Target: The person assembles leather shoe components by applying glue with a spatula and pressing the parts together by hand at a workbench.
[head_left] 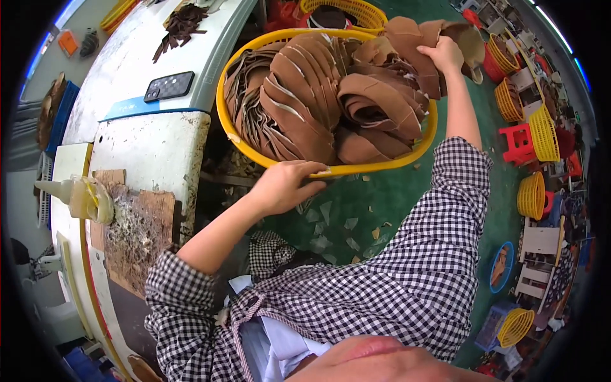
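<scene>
A yellow plastic basket [379,167] is filled with bundles of brown leather-like cut pieces [302,95], some stacked in fans and some curled over. My left hand [283,186] is closed on the near rim, with its fingers over the edge and its thumb below. At the far right of the basket, my right hand [447,56] grips a bundle of curved brown pieces [410,48]. This bundle reaches up past the rim, and its paler underside shows to the right of my hand. The fingers beneath the bundle are hidden.
On the left, a white worktable [143,143] bears a dark phone [169,86], brown scraps [181,28], a glue-stained board [143,235] and a squeeze bottle [89,198]. Scraps litter the green floor [398,191]. Farther right stand a red stool [517,143] and several yellow baskets [543,134].
</scene>
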A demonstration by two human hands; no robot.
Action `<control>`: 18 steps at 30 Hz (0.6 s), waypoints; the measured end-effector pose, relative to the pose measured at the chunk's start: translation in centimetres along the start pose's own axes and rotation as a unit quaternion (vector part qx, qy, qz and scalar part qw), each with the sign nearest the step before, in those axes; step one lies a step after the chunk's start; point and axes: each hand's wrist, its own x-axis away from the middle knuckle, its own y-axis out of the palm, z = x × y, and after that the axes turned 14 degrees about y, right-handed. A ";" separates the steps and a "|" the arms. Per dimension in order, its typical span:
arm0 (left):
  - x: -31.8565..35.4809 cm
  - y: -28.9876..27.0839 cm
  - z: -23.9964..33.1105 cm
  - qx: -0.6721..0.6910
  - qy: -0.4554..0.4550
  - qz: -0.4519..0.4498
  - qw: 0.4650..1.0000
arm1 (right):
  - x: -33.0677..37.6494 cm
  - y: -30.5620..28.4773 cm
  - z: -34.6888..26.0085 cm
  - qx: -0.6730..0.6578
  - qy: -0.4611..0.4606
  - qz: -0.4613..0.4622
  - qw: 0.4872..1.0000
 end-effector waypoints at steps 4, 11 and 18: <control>-2.8 -0.2 -0.9 0.111 -0.045 0.003 0.993 | -1.3 0.3 -0.8 0.065 0.026 0.053 0.996; -5.1 2.1 -2.4 0.422 -0.164 0.036 0.891 | -0.2 10.7 -3.5 0.199 -0.166 0.083 0.962; -5.9 3.3 -4.1 0.532 -0.198 0.063 0.821 | -1.3 9.1 -6.8 0.195 -0.253 -0.169 0.932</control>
